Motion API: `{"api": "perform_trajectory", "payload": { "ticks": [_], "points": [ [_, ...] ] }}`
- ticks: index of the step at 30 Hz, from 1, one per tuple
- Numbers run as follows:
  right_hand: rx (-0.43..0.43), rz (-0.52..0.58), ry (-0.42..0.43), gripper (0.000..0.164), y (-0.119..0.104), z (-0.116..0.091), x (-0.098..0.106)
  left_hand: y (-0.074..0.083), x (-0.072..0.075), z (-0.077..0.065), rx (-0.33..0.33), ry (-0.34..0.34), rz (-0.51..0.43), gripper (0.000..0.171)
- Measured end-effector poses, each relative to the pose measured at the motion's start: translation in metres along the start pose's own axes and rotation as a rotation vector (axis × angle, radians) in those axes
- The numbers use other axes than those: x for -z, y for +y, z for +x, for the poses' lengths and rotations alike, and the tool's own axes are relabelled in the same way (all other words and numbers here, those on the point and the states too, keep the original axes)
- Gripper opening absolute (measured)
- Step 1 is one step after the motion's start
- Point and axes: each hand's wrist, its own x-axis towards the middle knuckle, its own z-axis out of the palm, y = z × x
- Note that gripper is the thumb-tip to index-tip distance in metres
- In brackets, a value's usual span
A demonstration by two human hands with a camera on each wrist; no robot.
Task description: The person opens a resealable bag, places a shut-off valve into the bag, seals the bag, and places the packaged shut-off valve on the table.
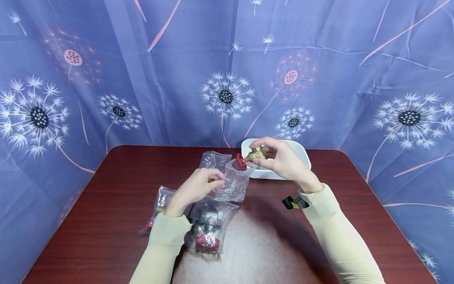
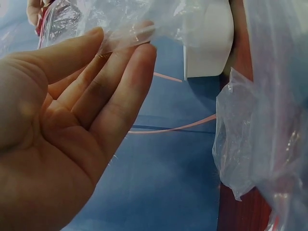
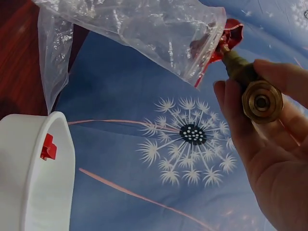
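Note:
My right hand (image 1: 283, 159) grips the body of a brass valve (image 1: 257, 154) with a red handwheel (image 1: 241, 161). The handwheel points left, at the mouth of a clear zip bag (image 1: 234, 187). In the right wrist view, part of the red wheel (image 3: 234, 32) shows past the bag's red-lined edge, and part is seen through the plastic. On the other side, my left hand (image 1: 196, 187) pinches the bag between thumb and fingers. The left wrist view shows the plastic (image 2: 130, 21) at those fingertips.
A white tub (image 1: 304, 157) stands behind the right hand, with a red piece (image 3: 48, 147) inside. Another clear bag (image 1: 212, 159) lies behind the held one. Nearer me lies a bagged grey valve with a red handwheel (image 1: 207, 242); a further bag (image 1: 164, 195) is partly under my left arm.

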Motion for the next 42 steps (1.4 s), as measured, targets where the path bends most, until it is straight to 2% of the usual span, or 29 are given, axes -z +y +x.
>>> {"api": "perform_trajectory", "payload": {
  "ticks": [4,6,16,20,27,31,35,39,42],
  "points": [
    [0.128,-0.064,-0.038,0.037,-0.002,0.002,-0.003,0.0,0.0,0.001,0.004,-0.002,-0.01,0.006],
    [0.166,-0.101,-0.07,0.036,-0.002,0.003,-0.004,0.0,0.0,0.001,0.008,-0.001,-0.012,0.007],
    [0.239,-0.245,-0.252,0.03,-0.003,0.008,-0.008,0.002,-0.001,0.001,0.006,-0.026,-0.033,0.008],
    [0.278,-0.295,-0.317,0.028,-0.005,0.012,-0.014,0.001,-0.001,0.0,0.003,-0.021,-0.003,0.007],
    [0.287,-0.332,-0.374,0.026,-0.009,0.015,-0.02,0.001,-0.002,0.001,-0.001,-0.042,-0.003,0.013],
    [0.278,-0.334,-0.387,0.026,-0.011,0.015,-0.02,0.002,-0.004,0.0,0.029,-0.049,-0.045,0.027],
    [0.268,-0.343,-0.407,0.027,-0.014,0.015,-0.022,0.004,-0.006,0.0,0.008,-0.083,-0.105,0.04],
    [0.26,-0.365,-0.427,0.03,-0.014,0.015,-0.024,0.007,-0.009,0.002,-0.034,-0.106,-0.126,0.036],
    [0.259,-0.378,-0.427,0.032,-0.015,0.015,-0.025,0.008,-0.01,0.003,-0.055,-0.08,-0.09,0.031]
  ]
}}
